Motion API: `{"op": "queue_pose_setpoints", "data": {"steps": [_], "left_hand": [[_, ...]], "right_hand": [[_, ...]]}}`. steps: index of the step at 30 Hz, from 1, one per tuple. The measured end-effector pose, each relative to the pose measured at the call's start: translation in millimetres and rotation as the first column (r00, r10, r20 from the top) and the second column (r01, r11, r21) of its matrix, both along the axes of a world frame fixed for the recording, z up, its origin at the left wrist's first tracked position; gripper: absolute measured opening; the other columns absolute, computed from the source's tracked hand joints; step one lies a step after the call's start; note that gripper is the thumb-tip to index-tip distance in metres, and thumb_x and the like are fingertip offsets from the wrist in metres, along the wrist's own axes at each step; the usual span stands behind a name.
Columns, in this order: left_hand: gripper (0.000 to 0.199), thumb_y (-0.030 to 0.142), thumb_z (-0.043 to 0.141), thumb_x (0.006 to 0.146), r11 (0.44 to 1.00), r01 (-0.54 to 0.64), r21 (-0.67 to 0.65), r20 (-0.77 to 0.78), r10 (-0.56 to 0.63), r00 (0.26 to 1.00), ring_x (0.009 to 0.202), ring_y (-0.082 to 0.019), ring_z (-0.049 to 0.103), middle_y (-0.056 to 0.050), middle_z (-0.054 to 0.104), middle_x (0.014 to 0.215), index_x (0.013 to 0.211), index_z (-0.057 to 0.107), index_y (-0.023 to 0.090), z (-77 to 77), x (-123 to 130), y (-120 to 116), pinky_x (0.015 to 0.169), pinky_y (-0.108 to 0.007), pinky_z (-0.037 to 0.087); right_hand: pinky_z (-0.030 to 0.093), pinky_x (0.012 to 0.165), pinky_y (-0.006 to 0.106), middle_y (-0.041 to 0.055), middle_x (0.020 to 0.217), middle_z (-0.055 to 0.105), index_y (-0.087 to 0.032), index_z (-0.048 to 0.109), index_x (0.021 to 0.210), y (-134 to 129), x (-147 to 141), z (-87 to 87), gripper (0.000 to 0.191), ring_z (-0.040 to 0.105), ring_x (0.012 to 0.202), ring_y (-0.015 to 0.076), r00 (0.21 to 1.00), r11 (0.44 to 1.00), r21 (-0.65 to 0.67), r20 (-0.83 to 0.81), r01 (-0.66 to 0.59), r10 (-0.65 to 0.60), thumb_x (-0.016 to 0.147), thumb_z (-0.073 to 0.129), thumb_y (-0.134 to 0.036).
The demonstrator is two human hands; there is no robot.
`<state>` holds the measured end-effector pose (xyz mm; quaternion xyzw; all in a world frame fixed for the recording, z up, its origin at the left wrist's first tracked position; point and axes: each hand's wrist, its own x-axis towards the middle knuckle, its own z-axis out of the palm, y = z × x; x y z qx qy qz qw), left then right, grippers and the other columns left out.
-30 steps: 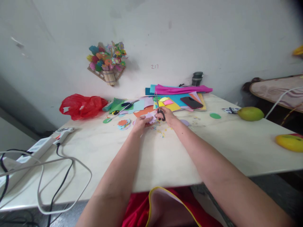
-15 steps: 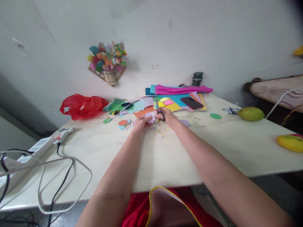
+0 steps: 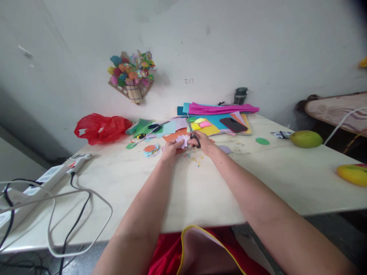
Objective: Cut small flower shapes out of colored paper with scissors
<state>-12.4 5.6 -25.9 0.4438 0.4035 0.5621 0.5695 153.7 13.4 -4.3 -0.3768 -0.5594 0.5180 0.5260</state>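
Scissors [image 3: 194, 137] gripped in right hand [image 3: 204, 143], left hand [image 3: 170, 149] pinching lilac flower [image 3: 182, 140] at their nine o'clock: trimming, apparently; next snip needs rotation.

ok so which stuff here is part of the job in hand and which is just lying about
Seem part of the job:
- scissors in the right hand
- lilac paper flower in the left hand
- cut paper shapes
- coloured sheets

Probably just lying about:
- phone
- red plastic bag
- green fruit
- yellow fruit
- power strip

Pale table [image 3: 200, 198], red bag [image 3: 100, 129], lilac disc [image 3: 224, 149], power strip [image 3: 53, 173]
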Motion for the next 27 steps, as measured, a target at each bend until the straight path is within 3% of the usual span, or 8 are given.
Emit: {"op": "queue_pose_setpoints", "data": {"steps": [11, 17, 27], "left_hand": [[0.038, 0.033, 0.098, 0.056, 1.0, -0.002, 0.004, 0.055, 0.002, 0.998, 0.066, -0.016, 0.068, -0.005, 0.073, 0.074, 0.077, 0.073, 0.014, -1.4, -0.8, 1.3, 0.071, -0.032, 0.061], [0.036, 0.031, 0.098, 0.057, 0.996, 0.089, 0.018, 0.022, -0.09, 0.996, 0.068, -0.015, 0.067, -0.006, 0.075, 0.078, 0.077, 0.074, 0.013, -2.9, -3.0, 3.4, 0.073, -0.03, 0.06], [0.029, 0.022, 0.095, 0.059, 0.988, 0.154, -0.003, -0.004, -0.155, 0.988, 0.062, -0.015, 0.066, -0.008, 0.074, 0.075, 0.077, 0.075, 0.012, -3.6, -2.2, 3.6, 0.065, -0.028, 0.057]], "right_hand": [[0.03, 0.044, 0.021, -0.0061, 0.058, 0.06, -0.021, 0.06, 0.084, -0.7, -0.5, -1.2, 0.043, 0.055, 0.051, 0.0121, 0.997, 0.997, -0.015, -0.007, -0.07, 0.07, 0.053, 0.086, -0.035], [0.024, 0.041, 0.02, -0.0028, 0.061, 0.063, -0.02, 0.061, 0.087, 8.4, 5.9, -6.2, 0.042, 0.056, 0.051, 0.0123, 0.997, 1.0, -0.008, -0.083, -0.003, 0.002, 0.055, 0.085, -0.035], [0.032, 0.047, 0.021, -0.0066, 0.061, 0.057, -0.02, 0.062, 0.084, 3.2, 1.8, 0.7, 0.045, 0.052, 0.053, 0.0099, 0.997, 1.0, 0.013, -0.069, 0.025, -0.024, 0.051, 0.09, -0.034]]}}
